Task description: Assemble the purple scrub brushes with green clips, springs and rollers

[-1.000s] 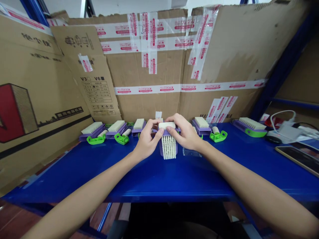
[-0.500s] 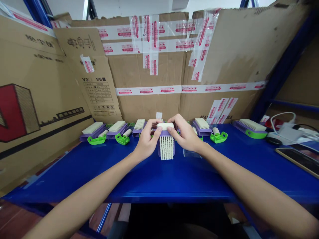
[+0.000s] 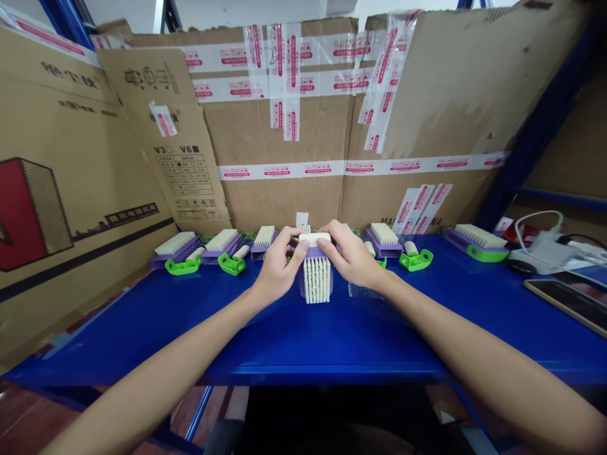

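A purple brush (image 3: 316, 279) with white bristles stands on end on the blue table (image 3: 294, 335), bristles facing me. My left hand (image 3: 277, 268) grips its left side, fingers curled, thumb at the top. My right hand (image 3: 351, 256) holds the right side, fingertips pressing a small white roller (image 3: 313, 239) against the brush's top edge. Both hands are closed on this brush.
A row of similar purple brushes with green handles lies behind: two at left (image 3: 177, 248) (image 3: 226, 245), one at right (image 3: 385, 237), one far right (image 3: 474, 240). Taped cardboard boxes (image 3: 284, 126) wall the back and left. A phone (image 3: 564, 300) and charger cables (image 3: 545, 243) lie at right.
Almost nothing has moved. The brush has shifted very slightly between my hands, and my grip on it stays the same.
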A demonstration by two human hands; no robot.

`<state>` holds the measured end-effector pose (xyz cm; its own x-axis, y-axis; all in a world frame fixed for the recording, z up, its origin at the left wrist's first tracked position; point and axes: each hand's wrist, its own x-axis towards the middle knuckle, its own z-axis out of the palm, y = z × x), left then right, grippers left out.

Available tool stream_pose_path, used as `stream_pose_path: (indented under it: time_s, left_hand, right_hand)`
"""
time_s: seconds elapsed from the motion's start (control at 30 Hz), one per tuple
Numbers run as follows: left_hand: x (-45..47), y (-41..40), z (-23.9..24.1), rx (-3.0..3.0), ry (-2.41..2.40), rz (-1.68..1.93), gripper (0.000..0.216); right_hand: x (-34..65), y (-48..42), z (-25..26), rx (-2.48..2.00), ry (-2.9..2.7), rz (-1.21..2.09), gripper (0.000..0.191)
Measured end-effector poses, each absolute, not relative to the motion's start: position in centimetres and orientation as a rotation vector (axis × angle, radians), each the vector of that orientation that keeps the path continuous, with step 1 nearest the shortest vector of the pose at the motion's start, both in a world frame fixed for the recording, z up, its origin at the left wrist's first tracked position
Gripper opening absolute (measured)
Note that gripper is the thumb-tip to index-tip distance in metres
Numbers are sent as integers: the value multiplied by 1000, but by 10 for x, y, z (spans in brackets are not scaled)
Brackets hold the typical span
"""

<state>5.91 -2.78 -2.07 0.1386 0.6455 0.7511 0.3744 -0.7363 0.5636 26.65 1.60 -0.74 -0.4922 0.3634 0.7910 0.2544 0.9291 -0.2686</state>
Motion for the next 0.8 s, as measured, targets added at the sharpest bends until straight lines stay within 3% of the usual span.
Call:
stream_pose_path:
  time_s: [0.8]
  left_hand:
    - [57, -25, -22, 2223, 940, 1641, 22]
  right_hand:
    - [268, 13, -5, -385, -2112, 144, 20]
